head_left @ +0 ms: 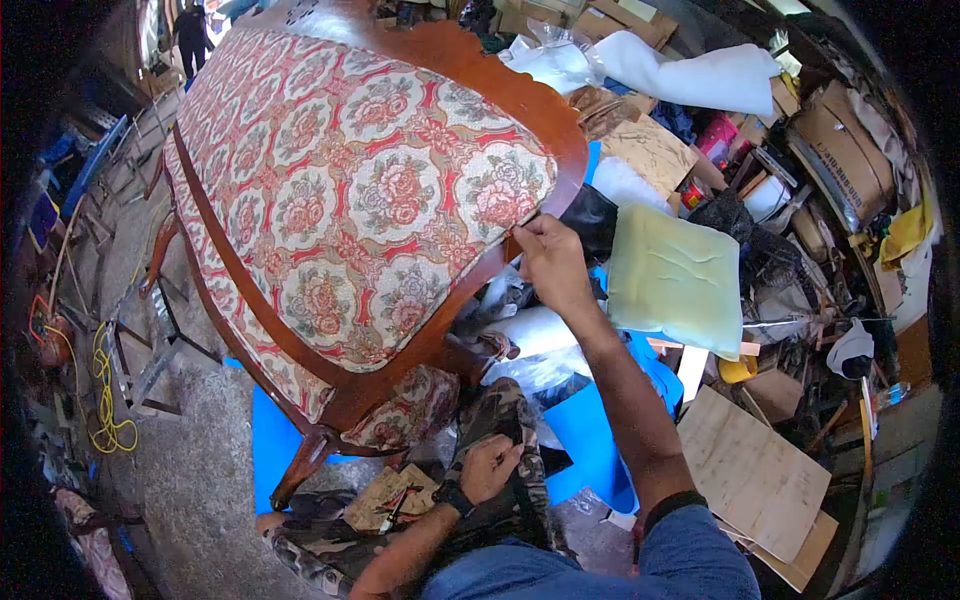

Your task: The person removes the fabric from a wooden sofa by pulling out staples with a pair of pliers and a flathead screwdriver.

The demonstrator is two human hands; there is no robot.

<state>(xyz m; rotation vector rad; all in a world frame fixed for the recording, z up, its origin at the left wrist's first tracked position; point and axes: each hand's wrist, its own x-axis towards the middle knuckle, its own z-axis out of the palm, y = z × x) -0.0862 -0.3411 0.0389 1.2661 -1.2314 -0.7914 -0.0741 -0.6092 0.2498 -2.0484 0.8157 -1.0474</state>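
Note:
A sofa with carved brown wood [560,130] and floral red-and-cream upholstery fabric [390,190] lies tipped in front of me. My right hand [550,258] is closed in a pinch at the fabric's edge, where it meets the wood. Whatever is between those fingertips is too small to make out. Resting on my camouflage-clad leg, my left hand [490,468] has its fingers curled, and their inner side is hidden. A dark watch [453,497] is on that wrist. Near it, a small wooden board [375,497] on my lap carries a hand tool [396,508] with dark and red parts.
To the right lie a pale yellow foam cushion [675,280], a plywood sheet [755,470] and piled clutter. Blue sheeting [590,440] spreads beneath the sofa. At left are a metal frame [150,370] and a yellow cord [105,400]. A person [190,40] stands far back.

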